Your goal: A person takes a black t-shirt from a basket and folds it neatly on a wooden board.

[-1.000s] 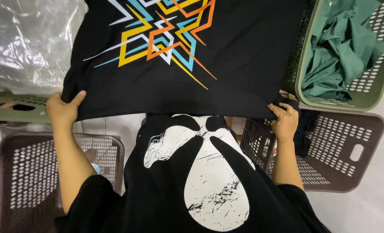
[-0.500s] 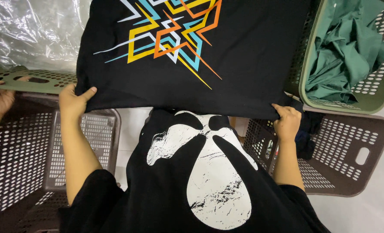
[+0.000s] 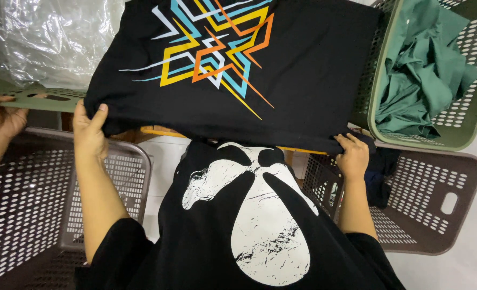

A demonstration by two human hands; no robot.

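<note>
From the head camera I saw my left hand [image 3: 90, 131] pinching the near left corner of a black shirt [image 3: 303, 80] with a bright geometric print, and my right hand [image 3: 351, 156] gripping its near right corner. The shirt lay spread flat above brown perforated baskets [image 3: 437, 215]. Green cloth [image 3: 426, 80] filled a green basket [image 3: 464, 140] at right. Another person's hand [image 3: 0, 118] held a flat green board [image 3: 40, 99] at left.

— What sort of place is this?
— A garment workroom, by the look of it — perforated plastic baskets [image 3: 431, 215] around a work surface, one green basket [image 3: 464, 70] full of green cloth [image 3: 421, 80], a printed black shirt [image 3: 249, 70], clear plastic bags [image 3: 45, 37].
</note>
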